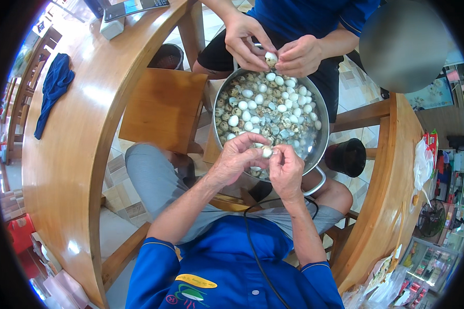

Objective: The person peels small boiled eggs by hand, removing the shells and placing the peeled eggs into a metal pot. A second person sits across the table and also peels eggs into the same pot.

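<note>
A large steel pot (321,129) holds many small eggs in water, some speckled, some bare white, with bits of shell among them. Over its near part, my left hand (237,159) and my right hand (286,172) pinch a small, partly peeled quail egg (267,151) between their fingertips. Across the pot, a co-worker's two hands (247,46), (299,56) hold another speckled egg (270,59) with white showing, above the far rim.
Wooden tables (62,154), (376,226) flank me, with a blue cloth (55,87) on the left one. A wooden stool (160,108) stands left of the pot, a bucket (165,56) behind it. A dark bucket (345,157) sits right of the pot. The co-worker (288,15) sits opposite me.
</note>
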A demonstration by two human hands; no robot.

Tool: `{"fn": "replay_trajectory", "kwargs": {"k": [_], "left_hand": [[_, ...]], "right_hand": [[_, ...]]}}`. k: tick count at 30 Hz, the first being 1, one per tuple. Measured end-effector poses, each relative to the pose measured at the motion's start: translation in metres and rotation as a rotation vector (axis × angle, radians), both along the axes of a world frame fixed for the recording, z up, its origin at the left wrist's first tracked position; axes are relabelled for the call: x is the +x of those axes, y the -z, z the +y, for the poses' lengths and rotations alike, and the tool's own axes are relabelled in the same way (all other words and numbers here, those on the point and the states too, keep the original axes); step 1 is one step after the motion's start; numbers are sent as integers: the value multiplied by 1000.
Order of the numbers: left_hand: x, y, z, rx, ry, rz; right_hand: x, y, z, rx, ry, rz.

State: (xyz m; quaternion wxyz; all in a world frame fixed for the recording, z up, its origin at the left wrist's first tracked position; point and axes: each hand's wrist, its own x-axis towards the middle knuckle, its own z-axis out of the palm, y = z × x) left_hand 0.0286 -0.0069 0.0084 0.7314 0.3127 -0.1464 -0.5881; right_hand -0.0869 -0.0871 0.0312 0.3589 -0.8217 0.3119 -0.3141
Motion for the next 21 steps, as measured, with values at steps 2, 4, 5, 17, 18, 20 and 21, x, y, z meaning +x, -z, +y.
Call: {"fn": "replay_trajectory", "kwargs": {"k": [2,4,5,17,18,20,21], "left_hand": [[1,0,-1,79,31,-100],[0,2,-3,105,58,-157],[0,3,-3,111,68,-170],[4,0,-1,96,24,39],[3,-1,-2,86,14,37],[3,-2,-1,76,0,27],[3,-2,-1,76,-3,21]], "right_hand": [[0,-2,-1,-98,-62,-8],[-1,-3,-1,-142,-114,-4],[-2,-3,-1,-136,-106,-1],[-6,4,-10,82,-28,49],[-8,1,-7,193,-39,8],[-6,-2,-3,252,-72,-56],[-4,-2,-2,201,-94,-78]]}}
